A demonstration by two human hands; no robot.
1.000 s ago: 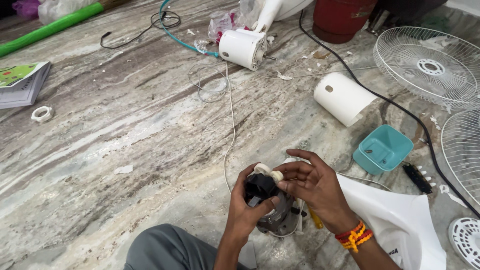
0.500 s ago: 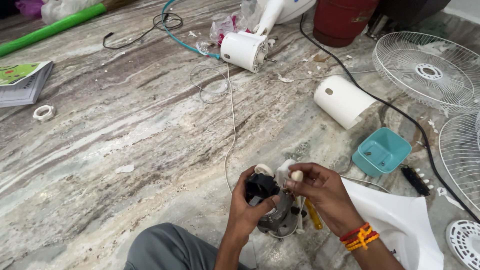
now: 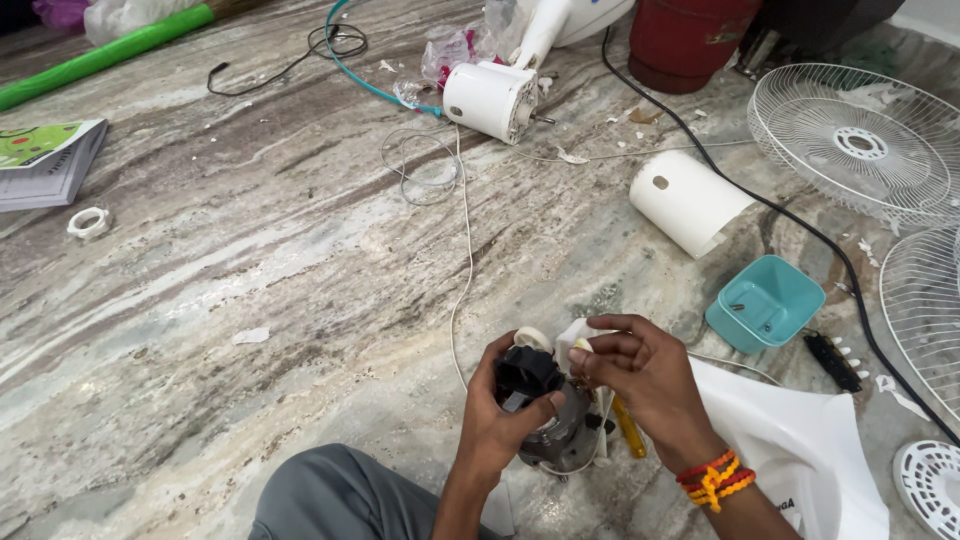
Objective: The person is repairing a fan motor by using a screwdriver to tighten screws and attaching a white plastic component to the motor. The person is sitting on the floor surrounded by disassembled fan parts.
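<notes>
Where hands (image 3: 560, 400) meet: teal tray (image 3: 765, 303) nearby.

A streaked marble floor (image 3: 250, 260) carries scattered parts: a white fan motor housing (image 3: 492, 100) beside a coiled thin wire (image 3: 425, 175), a white cylindrical cover (image 3: 688, 203), a teal square tray (image 3: 765, 303), wire fan grilles (image 3: 860, 140), a black cable (image 3: 800, 225), a booklet (image 3: 45, 160), a white ring (image 3: 88, 221) and a green tube (image 3: 105, 55).

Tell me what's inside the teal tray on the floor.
The teal tray holds a couple of small dark bits, probably screws, near its left side; the rest of its bottom looks bare. They are too small to identify, and the near wall hides a strip.
</notes>
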